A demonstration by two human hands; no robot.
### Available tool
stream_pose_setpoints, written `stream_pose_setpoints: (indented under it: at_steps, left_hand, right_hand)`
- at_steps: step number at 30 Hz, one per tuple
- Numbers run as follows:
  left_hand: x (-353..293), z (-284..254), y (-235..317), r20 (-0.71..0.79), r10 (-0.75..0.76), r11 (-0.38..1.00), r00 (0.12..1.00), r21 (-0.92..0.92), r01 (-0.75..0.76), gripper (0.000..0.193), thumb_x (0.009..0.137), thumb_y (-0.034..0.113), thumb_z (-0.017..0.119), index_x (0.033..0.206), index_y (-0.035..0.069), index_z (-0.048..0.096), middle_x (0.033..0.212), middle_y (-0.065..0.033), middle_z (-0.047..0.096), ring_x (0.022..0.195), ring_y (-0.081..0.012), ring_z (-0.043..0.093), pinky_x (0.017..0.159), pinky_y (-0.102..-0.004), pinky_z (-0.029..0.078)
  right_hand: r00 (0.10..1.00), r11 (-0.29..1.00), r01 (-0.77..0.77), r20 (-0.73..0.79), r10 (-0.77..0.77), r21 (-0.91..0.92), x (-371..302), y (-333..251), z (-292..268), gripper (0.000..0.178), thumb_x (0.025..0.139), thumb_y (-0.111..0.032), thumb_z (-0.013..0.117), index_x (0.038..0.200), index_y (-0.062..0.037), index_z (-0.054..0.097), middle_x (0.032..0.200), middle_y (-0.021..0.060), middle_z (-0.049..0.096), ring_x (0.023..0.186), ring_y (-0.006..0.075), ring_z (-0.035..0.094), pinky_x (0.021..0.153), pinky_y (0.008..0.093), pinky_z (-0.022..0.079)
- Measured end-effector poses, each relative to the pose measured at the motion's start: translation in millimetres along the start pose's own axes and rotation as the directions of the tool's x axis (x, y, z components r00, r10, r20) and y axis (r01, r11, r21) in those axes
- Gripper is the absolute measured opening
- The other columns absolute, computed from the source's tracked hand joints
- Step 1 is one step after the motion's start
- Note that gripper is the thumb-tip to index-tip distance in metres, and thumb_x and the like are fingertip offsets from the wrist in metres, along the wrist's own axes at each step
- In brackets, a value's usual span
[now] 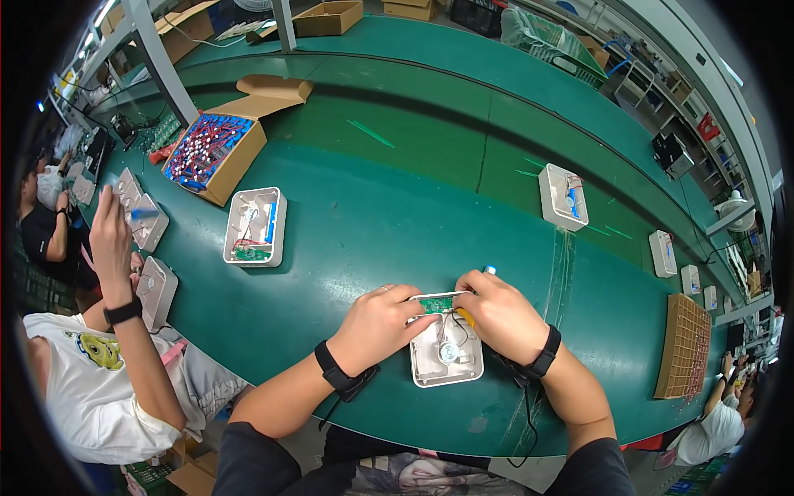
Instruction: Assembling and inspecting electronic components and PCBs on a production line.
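Note:
Close in front of me lies a white plastic housing [420, 364], its inside facing up. A round metallic speaker-like disc [448, 353] with dark wires sits in it, and a green circuit board [436, 306] lies along its far wall. My left hand [376, 328] is closed at the far left corner, fingers and thumb gripping the housing wall by the board. At the far right corner, my right hand [506, 314] is curled around a slim yellow tool [466, 317]. A blue-and-white tip [490, 270] shows past its knuckles; its kind is hidden.
Left of centre stands another open housing [276, 236] with a blue battery. Behind it is a cardboard box [240, 169] of wired blue batteries. More housings [556, 198] stand to the right, near a divided cardboard tray [683, 347]. A co-worker's hand [112, 240] is raised at left.

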State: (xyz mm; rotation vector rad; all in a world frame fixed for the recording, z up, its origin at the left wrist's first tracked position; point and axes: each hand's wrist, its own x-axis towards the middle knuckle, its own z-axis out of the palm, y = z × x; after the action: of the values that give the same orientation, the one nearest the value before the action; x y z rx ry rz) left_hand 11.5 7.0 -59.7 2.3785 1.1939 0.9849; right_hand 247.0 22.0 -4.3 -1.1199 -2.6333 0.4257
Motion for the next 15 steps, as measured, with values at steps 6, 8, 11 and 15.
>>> stream_pose_setpoints:
  at_steps: [6,8,11,15]
  left_hand:
    - [1,-4,-12,0.028,-0.002,0.999,1.0,-0.049,0.004,0.021,0.086,0.026,0.084,0.082,0.006,0.077,0.099,-0.009,0.074,0.084,-0.0277,0.074,0.074,-0.0391,0.062]
    - [-2,-8,-14,0.027,-0.032,0.999,0.999,-0.037,0.033,0.02,0.084,0.023,0.085,0.081,0.005,0.076,0.1,-0.0088,0.076,0.083,-0.0276,0.074,0.074,-0.0388,0.061]
    - [-7,-5,-13,0.019,-0.043,0.999,0.999,-0.005,0.043,0.02,0.085,0.022,0.085,0.081,0.005,0.076,0.101,-0.0097,0.076,0.083,-0.0286,0.074,0.074,-0.0394,0.061]
    - [2,15,-11,0.018,0.04,0.999,0.999,-0.027,-0.04,0.025,0.088,0.027,0.082,0.083,0.003,0.074,0.097,-0.0111,0.073,0.085,-0.0309,0.071,0.077,-0.0418,0.06]
  right_hand:
    - [1.0,0.999,-0.006,-0.002,0.006,-0.049,8,-1,7,0.014,0.082,0.001,0.07,0.096,0.0009,0.071,0.109,0.0128,0.064,0.098,0.0323,0.067,0.089,0.0402,0.057]
    - [1.0,0.998,0.003,0.0,-0.003,-0.066,11,-4,11,0.013,0.082,0.001,0.07,0.095,0.0009,0.07,0.109,0.0132,0.064,0.098,0.0323,0.067,0.089,0.04,0.057]
    - [1.0,0.994,0.028,0.005,-0.028,-0.11,12,-5,11,0.013,0.081,0.001,0.069,0.094,0.0009,0.07,0.108,0.0144,0.064,0.099,0.0324,0.067,0.091,0.0395,0.057]
    - [0.998,0.996,-0.006,-0.057,0.001,-0.09,-5,4,8,0.014,0.079,0.002,0.072,0.092,0.0008,0.071,0.106,0.0147,0.065,0.099,0.0331,0.067,0.088,0.0413,0.057]
